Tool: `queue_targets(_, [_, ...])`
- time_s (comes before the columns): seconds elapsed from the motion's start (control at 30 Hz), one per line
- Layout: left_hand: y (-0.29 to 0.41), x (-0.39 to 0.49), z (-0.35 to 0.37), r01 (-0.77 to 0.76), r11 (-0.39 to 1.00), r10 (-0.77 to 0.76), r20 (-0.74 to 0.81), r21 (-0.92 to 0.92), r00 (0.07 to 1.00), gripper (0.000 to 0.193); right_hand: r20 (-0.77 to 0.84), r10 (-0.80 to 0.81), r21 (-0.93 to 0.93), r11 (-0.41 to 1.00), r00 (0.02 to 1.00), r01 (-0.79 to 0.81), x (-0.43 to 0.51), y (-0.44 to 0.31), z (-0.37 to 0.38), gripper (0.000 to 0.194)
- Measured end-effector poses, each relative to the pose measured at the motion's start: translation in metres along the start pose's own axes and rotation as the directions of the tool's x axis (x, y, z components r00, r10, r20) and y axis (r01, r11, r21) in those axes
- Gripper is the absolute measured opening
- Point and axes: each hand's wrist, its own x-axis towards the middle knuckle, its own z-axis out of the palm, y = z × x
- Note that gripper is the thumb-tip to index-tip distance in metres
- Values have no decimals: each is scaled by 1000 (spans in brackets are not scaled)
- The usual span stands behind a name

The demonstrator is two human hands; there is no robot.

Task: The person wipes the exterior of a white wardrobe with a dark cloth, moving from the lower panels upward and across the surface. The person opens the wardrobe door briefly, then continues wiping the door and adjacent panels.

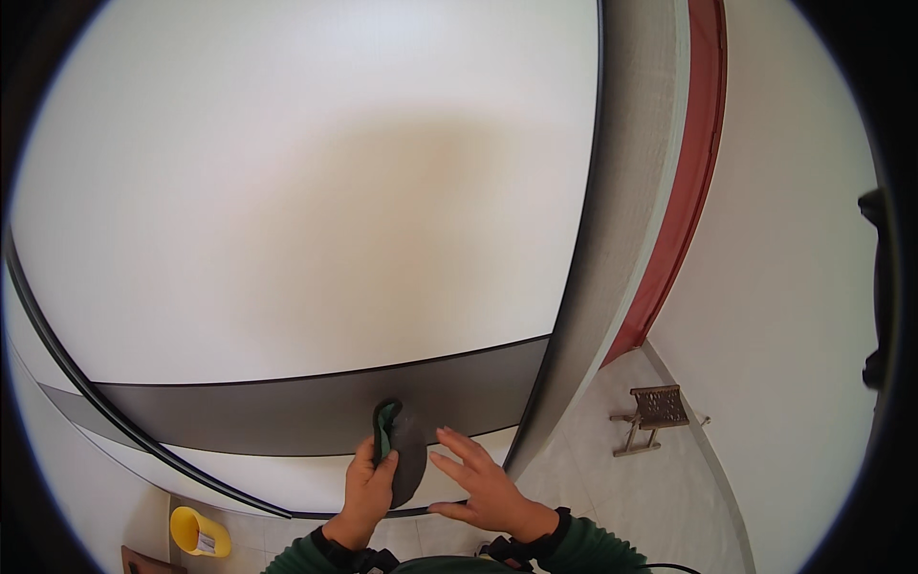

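Observation:
My left hand [368,479] grips a dark grey, rounded soft item [409,466] with a green inner side and a dark edge folded over at the top. It may be a cloth or a pad; its exact kind cannot be told. Just to its right, my right hand [482,489] is raised with thumb and fingers spread, holding nothing and apart from the item. Both hands are in front of a large white panel door [301,215], which has a grey band [287,420] across its lower part and black edge trim.
A yellow bin [188,531] stands on the tiled floor at lower left, by a brown piece of furniture [147,562]. To the right are a red door [678,237], a small folding stool [660,409] and a white wall [789,251].

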Motion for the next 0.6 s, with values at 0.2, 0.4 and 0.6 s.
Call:
queue_targets(0.2, [15,-38,-28,19,983,76,494,-185,866,65,-116,-134,17,990,984,137,36,-40,34,63])
queue_targets(0.4, [47,-62,-54,-241,943,331,555,-231,763,68,-222,-619,-382,766,753,517,116,-76,-18,37])
queue_targets(0.6, [15,-93,-106,-155,982,186,421,-108,888,50,-499,-774,-764,605,390,224,245,-107,-92,65])
